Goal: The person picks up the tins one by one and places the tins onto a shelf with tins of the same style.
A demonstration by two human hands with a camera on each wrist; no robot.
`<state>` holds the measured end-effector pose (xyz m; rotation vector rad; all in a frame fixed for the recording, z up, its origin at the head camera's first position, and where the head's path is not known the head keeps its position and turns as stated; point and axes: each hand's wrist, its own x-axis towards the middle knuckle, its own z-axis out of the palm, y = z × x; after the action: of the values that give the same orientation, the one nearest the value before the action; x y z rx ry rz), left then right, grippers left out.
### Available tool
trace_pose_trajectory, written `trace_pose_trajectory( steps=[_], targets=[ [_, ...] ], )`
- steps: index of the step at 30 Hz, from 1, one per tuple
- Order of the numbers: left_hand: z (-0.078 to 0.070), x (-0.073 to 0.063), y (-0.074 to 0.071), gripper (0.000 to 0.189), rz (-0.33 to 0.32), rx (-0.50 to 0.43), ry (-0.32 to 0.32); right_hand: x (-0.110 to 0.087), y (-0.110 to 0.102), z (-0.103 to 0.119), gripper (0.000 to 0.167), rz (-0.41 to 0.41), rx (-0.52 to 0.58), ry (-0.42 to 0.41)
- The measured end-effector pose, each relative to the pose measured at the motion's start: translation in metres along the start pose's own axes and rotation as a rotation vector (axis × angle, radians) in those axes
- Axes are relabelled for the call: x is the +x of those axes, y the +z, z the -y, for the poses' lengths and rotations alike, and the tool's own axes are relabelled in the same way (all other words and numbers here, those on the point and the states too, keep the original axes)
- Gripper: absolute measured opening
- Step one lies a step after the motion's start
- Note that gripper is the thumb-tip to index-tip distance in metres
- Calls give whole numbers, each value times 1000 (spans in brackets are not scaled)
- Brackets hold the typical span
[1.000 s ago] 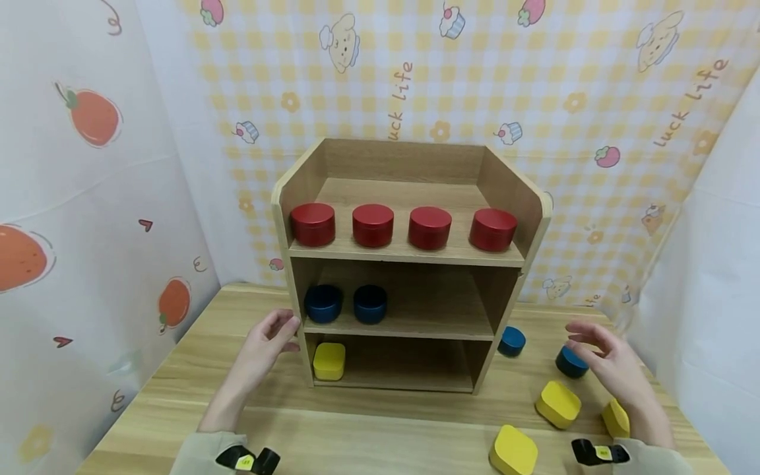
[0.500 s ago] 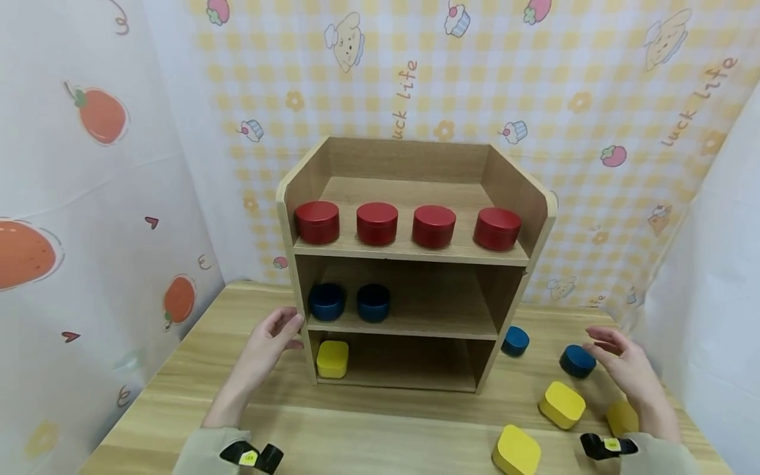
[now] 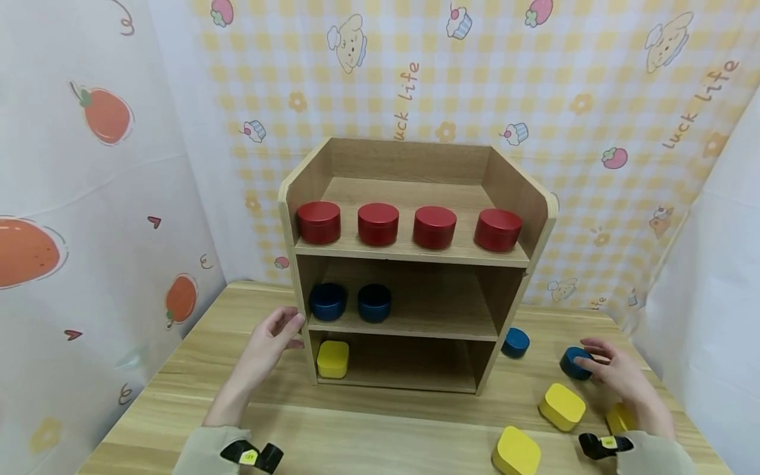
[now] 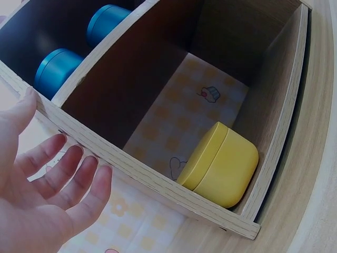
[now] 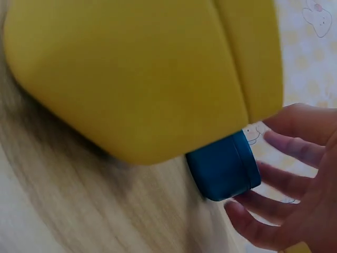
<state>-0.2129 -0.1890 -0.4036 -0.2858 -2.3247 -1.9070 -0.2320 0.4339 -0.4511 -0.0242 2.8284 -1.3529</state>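
Observation:
My left hand (image 3: 275,336) rests loosely beside the left side of the wooden shelf unit (image 3: 410,389). In the left wrist view its thumb lies at the shelf's edge, and the fingers are relaxed around nothing. On the table at the right, my right hand (image 3: 620,376) holds a blue round tin (image 3: 571,363) by its right side, fingers curved at the lid. The thumb overlaps the tin in the head view; in the right wrist view a yellow tin (image 5: 131,79) hides part of the grasp. A second blue tin (image 3: 515,343) sits nearer the shelf.
Red tins (image 3: 378,224) line the top shelf. Two blue tins (image 3: 374,303) stand on the left of the middle shelf, and a yellow tin (image 3: 333,359) is at the lower left. Yellow tins (image 3: 516,451) lie on the table at the right, one partly behind the right forearm.
My right hand first shifted right, then came back left and down onto the blue tin. My left hand stays at the shelf's side. The head view has shifted slightly.

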Motion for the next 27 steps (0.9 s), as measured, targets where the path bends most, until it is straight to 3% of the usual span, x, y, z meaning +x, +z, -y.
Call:
trace_pose_trajectory(
  steps=[5,14,18,27],
  targets=[
    [-1,0,1,41,6,-9,-14,3,2,1,67,64,-47,50],
    [-4,-1,1,39,-1,-19,-21,10,6,2,77,88,-227,41],
    [-5,-1,2,39,-1,-21,-20,10,6,8,76,76,-231,64],
    [-3,-1,1,41,2,1,-21,5,2,33,73,29,-172,34]
  ],
)
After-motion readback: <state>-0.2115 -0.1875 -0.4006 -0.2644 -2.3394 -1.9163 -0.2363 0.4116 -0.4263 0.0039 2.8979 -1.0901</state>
